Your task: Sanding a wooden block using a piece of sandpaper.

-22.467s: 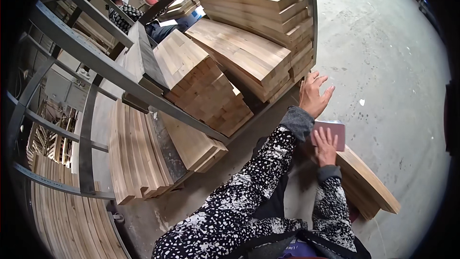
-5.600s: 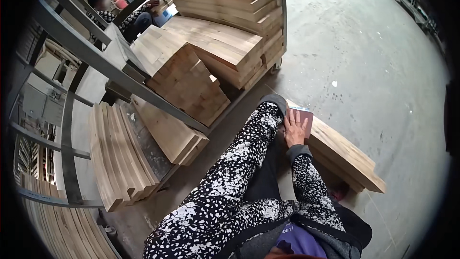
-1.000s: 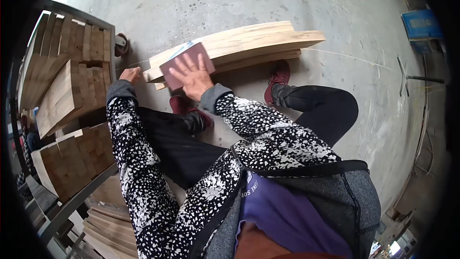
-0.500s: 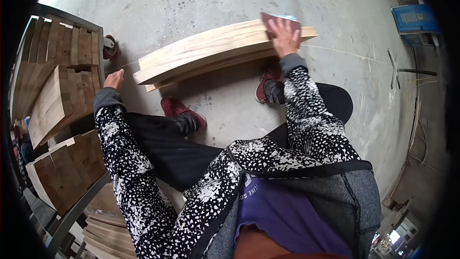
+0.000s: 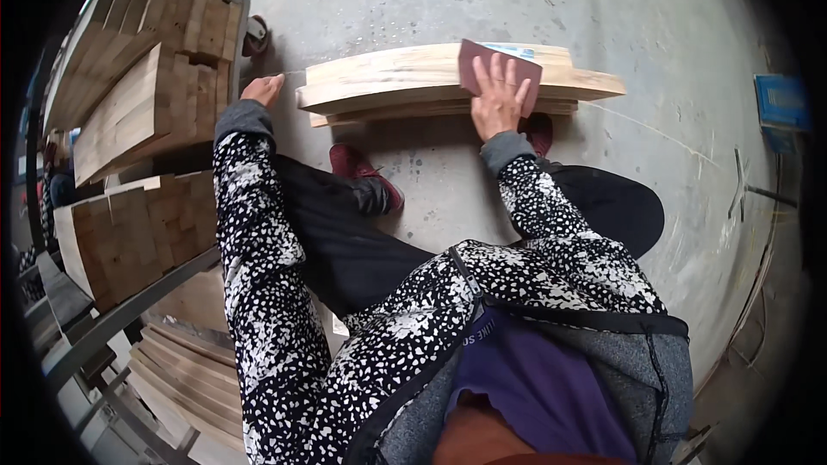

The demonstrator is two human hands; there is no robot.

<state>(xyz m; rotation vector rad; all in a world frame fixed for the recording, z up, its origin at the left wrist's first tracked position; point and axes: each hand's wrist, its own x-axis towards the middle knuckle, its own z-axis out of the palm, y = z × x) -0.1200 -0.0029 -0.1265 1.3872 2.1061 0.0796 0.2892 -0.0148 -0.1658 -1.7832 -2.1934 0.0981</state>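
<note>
My right hand (image 5: 498, 103) lies with spread fingers over a reddish-brown sheet of sandpaper (image 5: 469, 65), holding it against a pale wooden beam (image 5: 379, 69). A blue-and-white patch shows at the sheet's far edge. The beam has a curved far edge and rests on further boards (image 5: 345, 116), low above the floor in front of my feet. Just left of the beam's left end, my left hand (image 5: 263, 90) hovers with nothing in it, its fingers partly extended. It does not touch the beam.
To my left a metal-framed rack (image 5: 237, 43) on a caster (image 5: 256, 34) carries stacked wooden blocks (image 5: 121, 120). More boards (image 5: 185, 379) lie lower down. My red shoe (image 5: 366, 176) stands close behind the beam. A blue box (image 5: 782, 102) sits at the far right.
My right hand has slid the sandpaper leftward along the beam, away from its right end. My left hand still hovers by the left end. The whole view has shifted.
</note>
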